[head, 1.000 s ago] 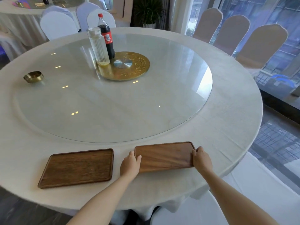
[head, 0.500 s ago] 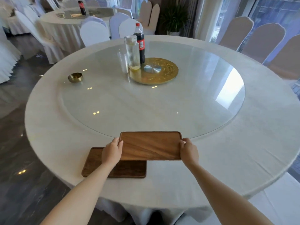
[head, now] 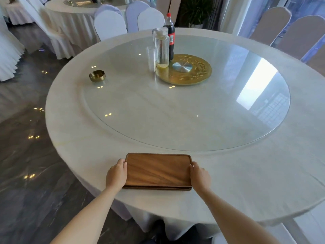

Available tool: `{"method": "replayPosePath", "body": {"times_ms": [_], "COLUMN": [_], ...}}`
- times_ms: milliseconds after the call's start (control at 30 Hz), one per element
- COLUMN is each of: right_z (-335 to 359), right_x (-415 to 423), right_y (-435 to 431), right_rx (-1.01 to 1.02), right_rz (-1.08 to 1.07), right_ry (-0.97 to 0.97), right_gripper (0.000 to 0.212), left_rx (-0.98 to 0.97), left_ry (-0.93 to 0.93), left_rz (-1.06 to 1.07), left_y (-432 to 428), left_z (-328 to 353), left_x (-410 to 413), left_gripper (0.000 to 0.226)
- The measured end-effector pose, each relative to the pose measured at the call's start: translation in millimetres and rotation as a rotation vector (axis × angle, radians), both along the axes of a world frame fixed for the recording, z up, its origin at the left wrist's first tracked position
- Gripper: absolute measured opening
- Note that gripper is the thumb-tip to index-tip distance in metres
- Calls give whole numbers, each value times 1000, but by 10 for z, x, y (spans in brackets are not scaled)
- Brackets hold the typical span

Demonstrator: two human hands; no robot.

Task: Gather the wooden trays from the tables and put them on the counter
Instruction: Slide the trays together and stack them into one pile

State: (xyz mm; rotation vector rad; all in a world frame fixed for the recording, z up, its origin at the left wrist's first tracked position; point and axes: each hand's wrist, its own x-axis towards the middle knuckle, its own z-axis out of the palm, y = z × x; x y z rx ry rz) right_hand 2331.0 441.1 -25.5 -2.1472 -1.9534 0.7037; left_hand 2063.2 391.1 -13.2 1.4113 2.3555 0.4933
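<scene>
Top tray (head: 158, 170) sits stacked on a second tray (head: 156, 188), of which only the dark near edge shows beneath. The stack lies on the near rim of the round table (head: 263, 173), close to the edge, just short of the glass turntable (head: 184, 106).

Left hand (head: 116, 175) wraps the left short end, thumb over the rim, fingers curled down the side. Right hand (head: 199, 176) does the same at the right end. Both are closed on the tray ends; cannot tell whether the fingers reach under the lower tray or hold only the upper one.

Judgement: stacking step done here, lift of the pair comes next; counter not in view.

Risks:
- If only the top tray is held, the lower one stays behind or drags off the edge as the upper one rises. Cause: fingers not hooked beneath the bottom tray.
- Trays look smooth wood; any tilt in carrying may let the upper one slide off the lower. Cause: uneven lift between hands.
- Stack is close to the table edge; a pull toward the body before lifting could tip it off or snag the cloth.

Farther out: gold bowl (head: 97, 75) at left on the glass, pitcher (head: 162, 47) and cola bottle (head: 170, 35) by the gold disc (head: 184, 69) at centre, all well apart from the stack. Covered chairs (head: 110, 25) and another table (head: 70, 14) behind.
</scene>
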Motion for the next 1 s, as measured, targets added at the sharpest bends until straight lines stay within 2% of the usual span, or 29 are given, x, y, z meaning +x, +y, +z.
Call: {"method": "replayPosePath", "body": {"times_ms": [400,500,600,767,900,1000], "right_z": [-13,-10,-13,-10,-5,-18], "right_x": [-41,-53,-59,-130,-178,-151], "right_y": [-37,-43,-80,-106,-72,-33], "right_rx": [-3,4,-27,-62,-155,-196], "right_rz": [166,163,85,82,15,5], "right_ry": [-199,-212,-133,-139,-51,11], "right_gripper": [16,27,36,41,45,48], "left_rx": [-87,-114,-205,-296,-372,-357], "left_ry": [109,97,34,-165,-182,-294], "left_rz": [-124,-125,-101,8,-52,-73], "left_y": [34,53,93,167,180,180], "left_z": [-136,-156,-169,-168,-190,-234], "left_x": [-137,-134,-157,-207,-181,-213], "left_gripper": [29,31,39,55,64,69]}}
